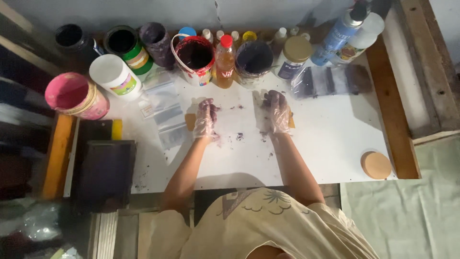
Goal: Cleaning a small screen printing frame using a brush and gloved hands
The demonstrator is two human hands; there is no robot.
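Both my hands wear thin clear plastic gloves smeared with dark purple stain. My left hand (206, 119) rests fingers-down on the white table (330, 139), over a small tan piece (190, 121). My right hand (277, 111) lies flat on the table a little to the right, partly covering another tan piece (291, 122). Purple smudges (238, 136) dot the surface between and below the hands. Neither hand grips anything that I can see.
Along the far edge stand open paint tubs: pink (76, 96), white (116, 76), green (128, 47), red-stained (195, 59), dark purple (254, 61). Also an orange bottle (224, 62), a lidded jar (293, 56), a blue spray can (339, 33), clear bags (165, 108), a round wooden disc (376, 165).
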